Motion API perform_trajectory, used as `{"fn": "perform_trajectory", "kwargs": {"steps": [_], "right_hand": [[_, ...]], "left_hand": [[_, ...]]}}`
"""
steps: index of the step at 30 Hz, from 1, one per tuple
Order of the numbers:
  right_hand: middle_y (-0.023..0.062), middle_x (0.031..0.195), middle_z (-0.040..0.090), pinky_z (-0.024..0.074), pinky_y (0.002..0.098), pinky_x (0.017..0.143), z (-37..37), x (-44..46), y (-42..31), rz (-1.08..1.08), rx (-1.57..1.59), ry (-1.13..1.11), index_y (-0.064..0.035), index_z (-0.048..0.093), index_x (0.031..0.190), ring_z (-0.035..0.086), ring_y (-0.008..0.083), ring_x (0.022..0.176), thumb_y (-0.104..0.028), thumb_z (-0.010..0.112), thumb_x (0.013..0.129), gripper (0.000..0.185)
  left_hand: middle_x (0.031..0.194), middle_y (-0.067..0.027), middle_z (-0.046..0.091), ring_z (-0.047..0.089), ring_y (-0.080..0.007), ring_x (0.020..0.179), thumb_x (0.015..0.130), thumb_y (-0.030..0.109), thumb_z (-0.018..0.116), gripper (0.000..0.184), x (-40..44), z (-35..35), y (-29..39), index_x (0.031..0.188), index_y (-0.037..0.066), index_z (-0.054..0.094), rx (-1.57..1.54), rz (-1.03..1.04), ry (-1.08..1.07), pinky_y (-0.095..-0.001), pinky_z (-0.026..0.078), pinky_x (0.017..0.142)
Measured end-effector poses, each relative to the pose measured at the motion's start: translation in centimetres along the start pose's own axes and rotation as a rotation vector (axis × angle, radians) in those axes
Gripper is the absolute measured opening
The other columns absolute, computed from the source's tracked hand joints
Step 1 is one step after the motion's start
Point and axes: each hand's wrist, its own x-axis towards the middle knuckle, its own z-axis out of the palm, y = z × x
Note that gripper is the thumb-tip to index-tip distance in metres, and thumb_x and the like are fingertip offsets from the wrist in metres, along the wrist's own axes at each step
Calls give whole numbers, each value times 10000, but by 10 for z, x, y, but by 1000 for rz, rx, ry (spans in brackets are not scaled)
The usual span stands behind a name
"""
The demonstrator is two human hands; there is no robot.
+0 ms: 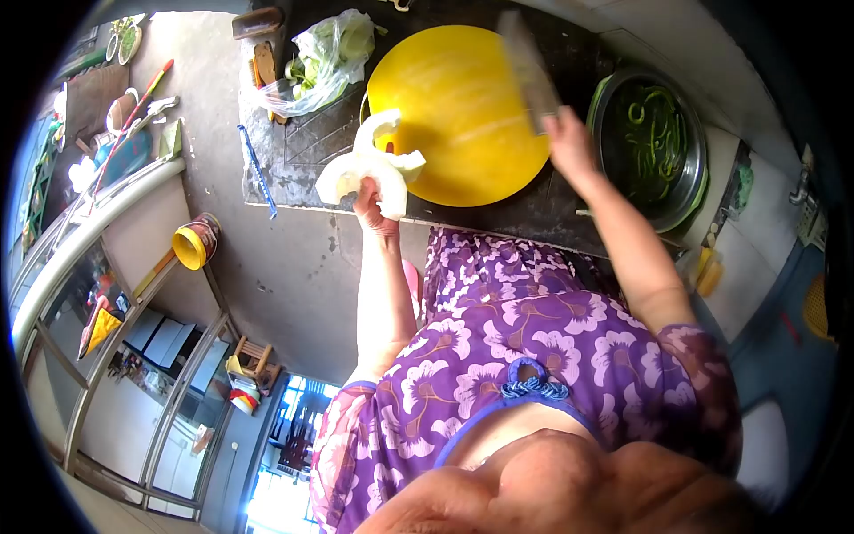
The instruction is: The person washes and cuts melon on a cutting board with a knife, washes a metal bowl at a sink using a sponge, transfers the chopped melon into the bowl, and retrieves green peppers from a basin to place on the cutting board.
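My left hand (374, 212) is closed around pale, curved vegetable pieces (342, 178), which look like hollowed gourd or melon; their exact kind is unclear. They are held over the left edge of a round yellow cutting board (463, 116). A small red spot shows beside the pieces, too small to name. On the board's right side, my right hand (571, 142) grips a cleaver (527, 76). Its broad blade is smeared by motion and points away from me, over the board's right edge. Most of the board's surface is bare.
Right of the board stands a dark metal basin (654, 142) with green strips in it. A clear plastic bag of leafy greens (329, 58) lies at the back left of the dark counter (298, 165). A blue strip (256, 169) hangs at its left edge; a yellow bucket (191, 245) stands beyond.
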Motion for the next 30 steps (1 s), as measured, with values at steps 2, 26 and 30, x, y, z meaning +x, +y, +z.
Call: {"fn": "perform_trajectory", "kwargs": {"steps": [2,26,30], "right_hand": [[210,759,623,484,492,618,47,-27,-34,-202,153,-163,-40,542,926,633,395,720,-240,550,927,200],[192,773,643,490,517,635,48,-69,14,-17,14,-315,-89,516,966,632,414,732,-300,541,926,216],[186,812,655,485,523,628,-3,-16,86,125,-111,27,-103,545,989,630,418,763,-324,539,915,234]], "left_hand": [[1366,-211,458,433,-331,1294,729,240,772,841,-10,2,8,1400,-4,328,66,37,29,-442,331,1117],[1334,-94,490,405,-289,1274,808,372,688,646,34,-24,-10,1348,120,439,-252,-88,8,-580,190,1089],[1345,-85,484,404,-305,1278,753,393,746,746,34,-25,-3,1379,153,418,-120,-66,2,-671,219,1027]]}}
